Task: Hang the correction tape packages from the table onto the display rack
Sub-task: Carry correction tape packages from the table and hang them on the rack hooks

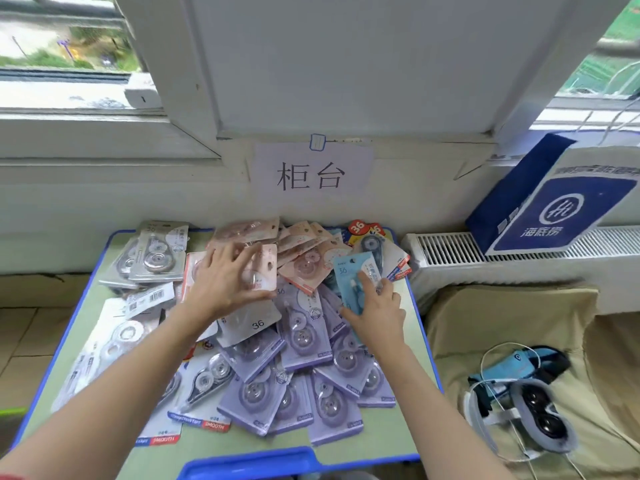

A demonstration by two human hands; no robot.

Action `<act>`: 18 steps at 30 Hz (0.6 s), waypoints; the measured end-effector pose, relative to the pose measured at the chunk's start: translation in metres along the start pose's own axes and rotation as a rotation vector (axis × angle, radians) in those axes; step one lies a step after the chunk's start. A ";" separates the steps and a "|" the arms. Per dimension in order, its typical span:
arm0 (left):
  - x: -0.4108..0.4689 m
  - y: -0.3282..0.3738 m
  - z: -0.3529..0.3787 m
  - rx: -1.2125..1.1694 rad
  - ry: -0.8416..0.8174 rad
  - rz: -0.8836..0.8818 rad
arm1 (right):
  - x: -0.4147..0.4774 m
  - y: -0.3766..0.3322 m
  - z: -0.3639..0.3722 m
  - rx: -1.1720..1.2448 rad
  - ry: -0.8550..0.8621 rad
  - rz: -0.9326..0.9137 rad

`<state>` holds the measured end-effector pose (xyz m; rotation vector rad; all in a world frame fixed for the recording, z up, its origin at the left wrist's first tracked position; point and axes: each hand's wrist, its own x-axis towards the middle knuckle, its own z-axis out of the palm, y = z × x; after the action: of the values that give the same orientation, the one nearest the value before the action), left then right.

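Left hand (227, 278) spreads over a pink package (266, 265); right hand (379, 308) pinches a blue package (348, 275). Correction tape packages (304, 341) heap the counter (398, 427), no rack in view: I judge hanging barely begun.

i'm facing a pale wall (86, 216) with a paper sign (313, 174) stuck on it, two black characters, just under a big white panel (346, 64). daylight comes in through the left window (62, 36) and the right window (613, 67), with greenery outside both. the table (391, 431) below me is green with a blue rim and sits close to the wall. to its right runs a white radiator (446, 249), and a blue paper bag (550, 202) stands on top of it. nearer me on that side lies tan cloth (512, 317) with a headset (533, 417) on it. tiled floor (20, 341) shows on my left.
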<state>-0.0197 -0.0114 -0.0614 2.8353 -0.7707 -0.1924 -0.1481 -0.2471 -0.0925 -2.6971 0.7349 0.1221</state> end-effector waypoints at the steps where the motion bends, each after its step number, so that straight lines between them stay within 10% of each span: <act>1: -0.010 0.003 0.002 0.018 -0.006 -0.009 | -0.009 0.000 0.001 0.006 0.007 0.000; 18: -0.223 0.025 0.036 -0.044 0.095 0.132 | -0.254 0.013 0.035 0.114 0.123 0.196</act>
<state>-0.2283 0.0763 -0.0742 2.7185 -0.9173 -0.0543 -0.3734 -0.1249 -0.0859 -2.5381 1.0110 -0.0377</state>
